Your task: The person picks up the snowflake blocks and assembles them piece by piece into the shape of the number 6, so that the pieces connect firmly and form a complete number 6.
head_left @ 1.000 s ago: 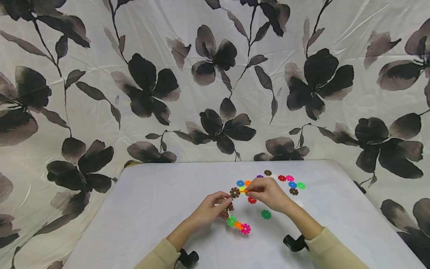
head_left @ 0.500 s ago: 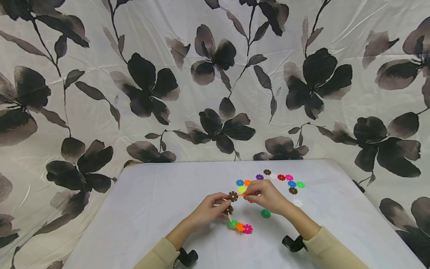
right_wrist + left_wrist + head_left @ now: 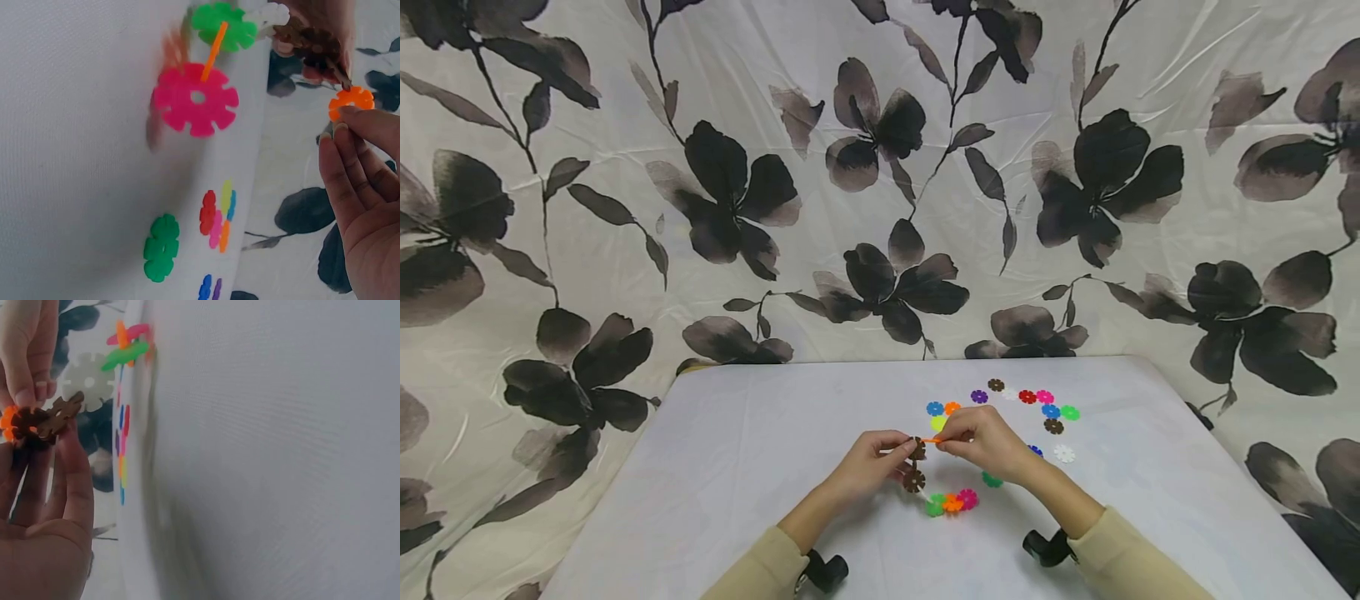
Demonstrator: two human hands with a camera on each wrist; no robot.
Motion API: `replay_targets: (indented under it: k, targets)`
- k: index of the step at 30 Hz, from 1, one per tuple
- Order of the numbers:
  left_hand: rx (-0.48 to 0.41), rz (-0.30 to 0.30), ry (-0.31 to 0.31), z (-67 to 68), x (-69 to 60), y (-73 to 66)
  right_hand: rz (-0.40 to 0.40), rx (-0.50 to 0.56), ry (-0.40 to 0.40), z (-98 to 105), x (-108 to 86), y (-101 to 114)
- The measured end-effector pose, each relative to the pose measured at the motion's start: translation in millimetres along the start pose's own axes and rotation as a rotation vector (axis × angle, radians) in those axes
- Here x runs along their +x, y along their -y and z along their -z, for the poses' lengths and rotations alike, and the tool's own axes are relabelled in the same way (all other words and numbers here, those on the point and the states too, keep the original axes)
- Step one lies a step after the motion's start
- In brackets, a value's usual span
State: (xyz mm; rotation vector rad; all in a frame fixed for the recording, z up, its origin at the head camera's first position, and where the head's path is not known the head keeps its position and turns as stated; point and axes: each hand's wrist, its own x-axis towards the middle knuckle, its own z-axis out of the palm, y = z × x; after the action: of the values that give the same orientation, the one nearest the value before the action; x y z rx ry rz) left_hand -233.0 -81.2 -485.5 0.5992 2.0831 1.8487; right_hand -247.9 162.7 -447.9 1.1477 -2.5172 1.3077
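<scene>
My left hand (image 3: 867, 467) pinches a linked chain at its brown notched discs (image 3: 914, 481). From there the chain runs through a white disc (image 3: 89, 382) to a green (image 3: 224, 27), an orange and a pink disc (image 3: 196, 100) at its free end. Between the thumb and fingers of my right hand (image 3: 992, 444) is an orange disc (image 3: 350, 104), whose edge meets a brown disc (image 3: 319, 45) of the chain. In the left wrist view the left fingers (image 3: 74, 462) curl under the brown discs.
On the white table (image 3: 700, 492), loose discs lie behind and beside the right hand: green (image 3: 161, 247), white (image 3: 1064, 453), yellow (image 3: 938, 423), purple (image 3: 979, 397), red (image 3: 1027, 397) and several others. A floral cloth (image 3: 880, 167) hangs behind the table.
The chain has turned, its pink end swinging to the right and slightly up. Both hands keep their hold, and the right hand with the orange disc has moved slightly down and to the left.
</scene>
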Motion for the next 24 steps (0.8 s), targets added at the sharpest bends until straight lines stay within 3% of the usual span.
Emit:
replay_targets:
  k: [7, 16, 24]
  targets:
    - [-0.002, 0.01, -0.04, 1.9, 0.0, -2.0, -0.027, 0.023, 0.025, 2.1, 1.1, 3.9]
    - [0.013, -0.031, -0.03, 4.2, 0.0, -0.9, -0.043, 0.036, 0.054, 4.8, 0.8, 3.0]
    - [0.022, 0.009, -0.041, 5.1, 1.0, -0.6, -0.059, 0.071, 0.08, 5.0, -0.6, 4.5]
